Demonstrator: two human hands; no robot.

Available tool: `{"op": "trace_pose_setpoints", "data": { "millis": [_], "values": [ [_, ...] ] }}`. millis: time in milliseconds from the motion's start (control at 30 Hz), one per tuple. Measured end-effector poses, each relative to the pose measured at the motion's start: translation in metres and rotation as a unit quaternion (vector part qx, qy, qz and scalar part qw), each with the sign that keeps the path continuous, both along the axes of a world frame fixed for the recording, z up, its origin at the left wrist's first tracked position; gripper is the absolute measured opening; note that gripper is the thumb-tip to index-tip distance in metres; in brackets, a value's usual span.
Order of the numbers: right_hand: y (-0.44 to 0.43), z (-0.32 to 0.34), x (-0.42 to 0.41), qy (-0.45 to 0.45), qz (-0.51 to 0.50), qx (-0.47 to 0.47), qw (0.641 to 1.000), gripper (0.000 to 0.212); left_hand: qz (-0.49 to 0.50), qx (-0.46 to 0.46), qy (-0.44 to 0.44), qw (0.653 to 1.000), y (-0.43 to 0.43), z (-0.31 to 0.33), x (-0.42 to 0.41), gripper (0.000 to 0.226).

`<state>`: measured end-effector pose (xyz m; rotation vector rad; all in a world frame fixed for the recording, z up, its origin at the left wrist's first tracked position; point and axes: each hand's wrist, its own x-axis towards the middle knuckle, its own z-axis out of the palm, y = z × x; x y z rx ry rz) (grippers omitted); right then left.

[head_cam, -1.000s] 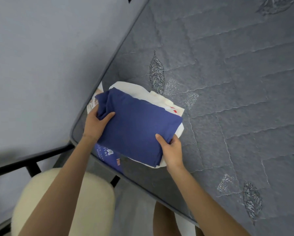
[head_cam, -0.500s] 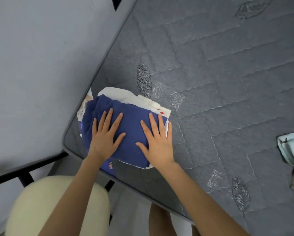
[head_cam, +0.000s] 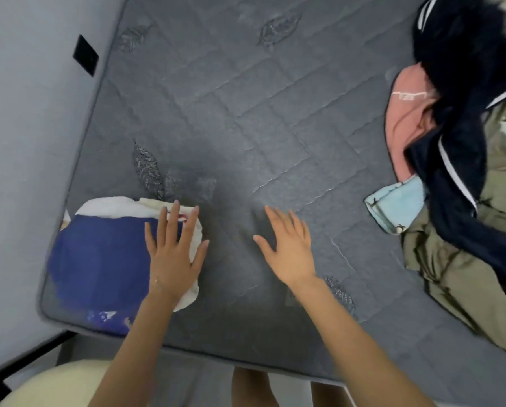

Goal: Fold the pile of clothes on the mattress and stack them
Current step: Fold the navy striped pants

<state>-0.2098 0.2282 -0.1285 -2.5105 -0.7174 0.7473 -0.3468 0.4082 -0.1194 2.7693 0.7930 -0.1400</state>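
**quiltwatcher:** Where's the folded stuff kept, and what's being held right now?

**foldlurker:** Nothing is being held, tbh. The folded stack (head_cam: pixel 119 248) is parked in the near left corner of the mattress (head_cam: pixel 245 113), right up against the left edge. A blue garment (head_cam: pixel 93 268) is laid on top, and a white garment (head_cam: pixel 108 205) can be seen poking out from under it along the far and right sides. The left hand (head_cam: pixel 172 254) is spread flat over the right end of that stack, fingers straight and splayed, nothing gripped. Whether it's pressed down or kept just above the cloth can't be told, since that bit is blurred.

**quiltwatcher:** And the other one?

**foldlurker:** The right hand (head_cam: pixel 289 248) is held flat over bare mattress just beside the stack, fingers straight too, and it's empty. The pile of unfolded clothes (head_cam: pixel 457 218) is heaped at the right edge, well apart from the stack. A navy jacket (head_cam: pixel 463 69) with white piping is draped over a pink top (head_cam: pixel 404 121), an olive garment (head_cam: pixel 463 289) is bunched toward the near edge, and a light blue piece (head_cam: pixel 395 205) is stuck out on the pile's left side. A wall (head_cam: pixel 25 142) is seen along the left edge with a black plate (head_cam: pixel 85 55) fixed on it, and a cream cushion (head_cam: pixel 55 386) is seen below the near edge.
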Motion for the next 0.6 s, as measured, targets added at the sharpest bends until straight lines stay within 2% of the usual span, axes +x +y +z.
{"op": "trace_pose_setpoints", "data": {
  "millis": [233,600],
  "values": [
    [-0.108,0.02,0.064,-0.056,-0.041,-0.044,0.997,0.07,-0.08,-0.054,0.0,0.995,-0.096,0.014,0.111,0.065],
    [-0.225,0.028,0.118,-0.068,-0.137,-0.065,0.986,0.082,-0.166,-0.021,0.032,0.985,-0.199,0.015,0.206,0.066]
  ]
}}
